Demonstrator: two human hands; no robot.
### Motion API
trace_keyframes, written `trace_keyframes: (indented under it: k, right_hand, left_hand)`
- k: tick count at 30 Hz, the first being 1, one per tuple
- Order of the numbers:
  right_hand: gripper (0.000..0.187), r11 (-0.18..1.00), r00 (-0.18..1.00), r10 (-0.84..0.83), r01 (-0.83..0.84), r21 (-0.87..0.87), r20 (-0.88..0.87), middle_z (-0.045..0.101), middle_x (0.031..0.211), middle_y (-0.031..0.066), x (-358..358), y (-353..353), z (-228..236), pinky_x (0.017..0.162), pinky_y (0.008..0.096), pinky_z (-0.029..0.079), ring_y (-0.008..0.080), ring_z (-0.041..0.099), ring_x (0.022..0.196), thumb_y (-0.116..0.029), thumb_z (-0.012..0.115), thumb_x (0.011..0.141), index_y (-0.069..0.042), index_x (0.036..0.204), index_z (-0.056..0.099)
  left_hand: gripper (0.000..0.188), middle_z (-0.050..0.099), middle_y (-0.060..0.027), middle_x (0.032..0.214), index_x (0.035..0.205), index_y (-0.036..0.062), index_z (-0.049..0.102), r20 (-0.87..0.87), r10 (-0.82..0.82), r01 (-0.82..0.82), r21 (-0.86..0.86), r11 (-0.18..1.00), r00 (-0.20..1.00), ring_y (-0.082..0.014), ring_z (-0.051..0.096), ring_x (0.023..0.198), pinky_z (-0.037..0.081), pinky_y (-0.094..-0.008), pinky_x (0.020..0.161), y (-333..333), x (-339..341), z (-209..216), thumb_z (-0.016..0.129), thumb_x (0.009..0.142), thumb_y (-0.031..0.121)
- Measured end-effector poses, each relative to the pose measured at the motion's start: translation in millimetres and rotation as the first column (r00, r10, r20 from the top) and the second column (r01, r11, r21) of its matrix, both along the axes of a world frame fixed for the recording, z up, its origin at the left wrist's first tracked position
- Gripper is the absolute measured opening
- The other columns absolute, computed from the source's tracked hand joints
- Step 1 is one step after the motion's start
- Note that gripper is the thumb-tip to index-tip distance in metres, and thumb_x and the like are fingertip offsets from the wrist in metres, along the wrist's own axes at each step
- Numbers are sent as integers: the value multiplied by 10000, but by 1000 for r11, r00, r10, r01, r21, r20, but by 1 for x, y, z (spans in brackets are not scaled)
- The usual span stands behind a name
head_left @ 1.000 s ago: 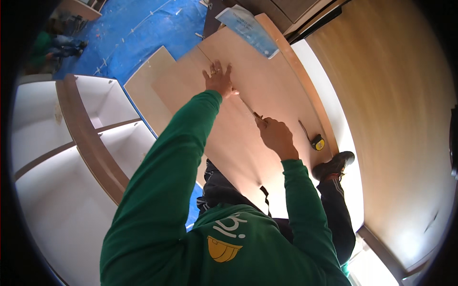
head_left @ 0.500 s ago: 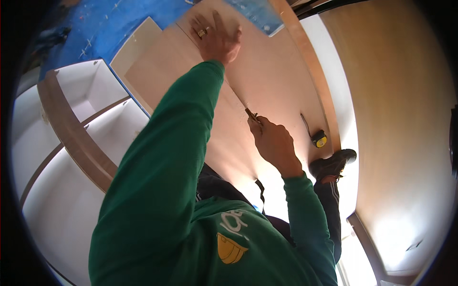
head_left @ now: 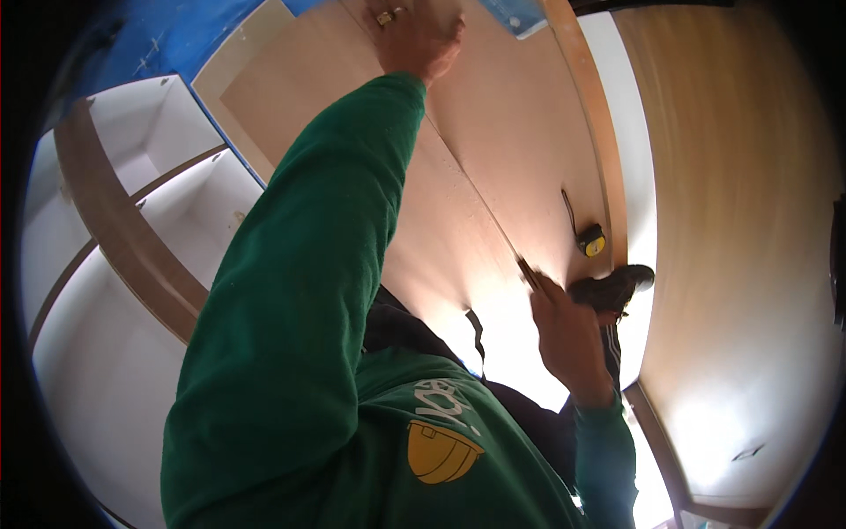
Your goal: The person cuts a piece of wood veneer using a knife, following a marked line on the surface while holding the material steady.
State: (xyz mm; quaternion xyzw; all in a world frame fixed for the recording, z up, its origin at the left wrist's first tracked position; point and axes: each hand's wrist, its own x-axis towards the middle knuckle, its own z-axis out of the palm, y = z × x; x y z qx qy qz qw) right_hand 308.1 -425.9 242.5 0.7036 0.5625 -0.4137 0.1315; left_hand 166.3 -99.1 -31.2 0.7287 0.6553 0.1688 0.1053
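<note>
A pinkish-tan sheet of board (head_left: 352,97) lies in front of me, with a thin dark line (head_left: 480,201) running across it. At the near end of that line, my right hand (head_left: 568,339) is closed round a slim knife-like tool (head_left: 528,271), its tip on the board. The tool's exact kind is hard to make out. Farther up the line, my left hand (head_left: 419,40) presses on the board, fingers stretched out and partly beyond the top edge of the view. A ring (head_left: 389,16) shows on it.
A yellow-and-black tape measure (head_left: 591,240) lies on the board near my shoe (head_left: 614,289). White open compartments with wooden edges (head_left: 110,185) stand at left. Blue sheeting (head_left: 159,44) is at far left; a large wooden panel (head_left: 731,194) stands at right.
My right hand has drawn the tool along the line toward me and to the right, leaving more of the line visible. My left hand stays on the board; the view has shifted slightly.
</note>
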Motion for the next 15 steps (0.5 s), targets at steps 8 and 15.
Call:
trace_keyframes:
  k: [8, 15]
  right_hand:
    - [378, 932, 953, -294, 302, -200, 71, 752, 992, 213, 2, -21, 85, 651, 414, 549, 316, 747, 756, -212, 568, 1102, -12, 1404, 671]
    - [326, 961, 985, -148, 166, 223, -94, 701, 720, 260, -41, 71, -132, 652, 586, 593, 483, 722, 713, -372, 569, 1112, -123, 1299, 666]
  left_hand:
    - [910, 212, -412, 1726, 1691, 10, 354, -26, 10, -10, 6, 1000, 1000, -567, 190, 1619, 135, -652, 1319, 1, -3, 1, 613, 1019, 567]
    - [928, 204, -425, 1721, 1693, -6, 335, -4, 2, -2, 62, 998, 1000, -580, 178, 1616, 127, -659, 1317, 4, -2, -2, 610, 1020, 572]
